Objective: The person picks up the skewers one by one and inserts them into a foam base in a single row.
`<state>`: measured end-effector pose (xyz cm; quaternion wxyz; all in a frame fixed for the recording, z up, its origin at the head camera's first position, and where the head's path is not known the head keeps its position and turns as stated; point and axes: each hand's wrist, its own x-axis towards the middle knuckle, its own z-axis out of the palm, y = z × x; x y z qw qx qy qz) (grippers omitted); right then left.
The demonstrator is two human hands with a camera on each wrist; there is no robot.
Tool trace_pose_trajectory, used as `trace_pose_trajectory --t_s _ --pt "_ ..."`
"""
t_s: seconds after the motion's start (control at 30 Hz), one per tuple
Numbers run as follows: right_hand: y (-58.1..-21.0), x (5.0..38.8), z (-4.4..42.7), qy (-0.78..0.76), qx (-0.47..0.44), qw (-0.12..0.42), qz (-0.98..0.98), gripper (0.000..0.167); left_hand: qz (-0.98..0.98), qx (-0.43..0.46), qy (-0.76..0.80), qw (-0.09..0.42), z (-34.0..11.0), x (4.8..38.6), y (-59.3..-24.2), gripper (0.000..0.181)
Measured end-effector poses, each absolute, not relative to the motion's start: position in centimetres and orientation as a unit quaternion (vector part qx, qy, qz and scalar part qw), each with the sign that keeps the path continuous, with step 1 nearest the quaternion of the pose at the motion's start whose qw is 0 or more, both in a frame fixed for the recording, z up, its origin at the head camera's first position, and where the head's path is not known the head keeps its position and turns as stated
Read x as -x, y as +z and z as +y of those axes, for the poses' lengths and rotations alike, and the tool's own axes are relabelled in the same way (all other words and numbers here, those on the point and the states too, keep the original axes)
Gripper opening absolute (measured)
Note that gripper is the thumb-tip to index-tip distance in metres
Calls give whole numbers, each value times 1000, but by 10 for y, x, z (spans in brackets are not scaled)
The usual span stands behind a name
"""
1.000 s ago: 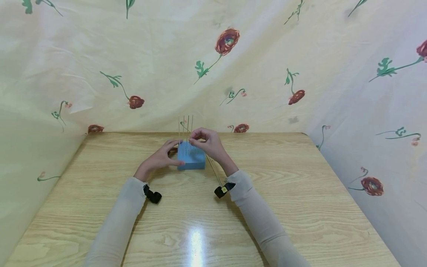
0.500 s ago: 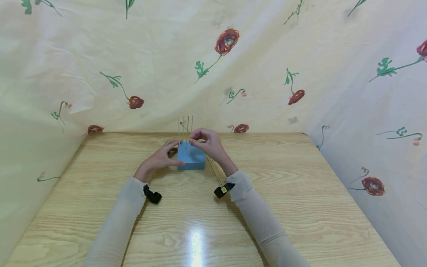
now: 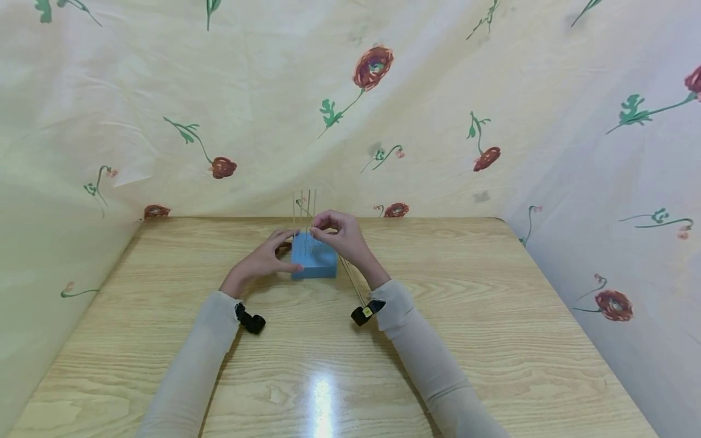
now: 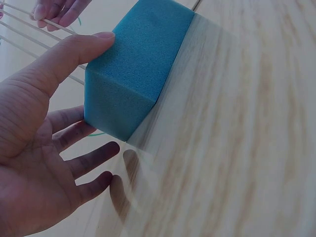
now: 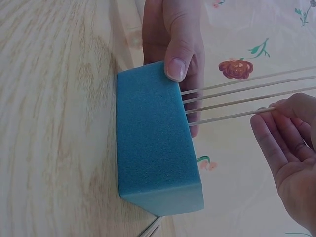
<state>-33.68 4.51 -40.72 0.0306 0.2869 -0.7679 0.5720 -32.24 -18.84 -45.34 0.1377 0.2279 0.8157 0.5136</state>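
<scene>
A blue foam block (image 3: pixel 320 267) stands on the table, its top pricked with small holes. Several thin wooden sticks (image 5: pixel 247 80) rise from it in a row. My left hand (image 3: pixel 261 258) holds the block from the left, thumb pressing the near face (image 4: pixel 140 54) and some fingers behind; two other fingers stay apart from it. Between thumb and fingertips, my right hand (image 3: pixel 345 238) pinches the rightmost upright stick (image 5: pixel 227 117) above the block. The lower end of that stick meets the block's top; how deep it sits is hidden.
More loose sticks (image 3: pixel 352 281) lie on the wooden table (image 3: pixel 465 292), right of the block and partly under my right wrist. A flower-patterned cloth (image 3: pixel 263 91) hangs behind the table's back edge and along its sides.
The top of the pinched stick has shifted very slightly to the left. Both hands and the block keep their places.
</scene>
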Motion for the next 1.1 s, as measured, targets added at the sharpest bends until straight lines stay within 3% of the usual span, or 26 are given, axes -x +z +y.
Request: trace_pose_trajectory --t_s 1.1 --pt "-379 338 71 497 -287 9 -819 13 819 -230 508 134 -189 322 -453 93"
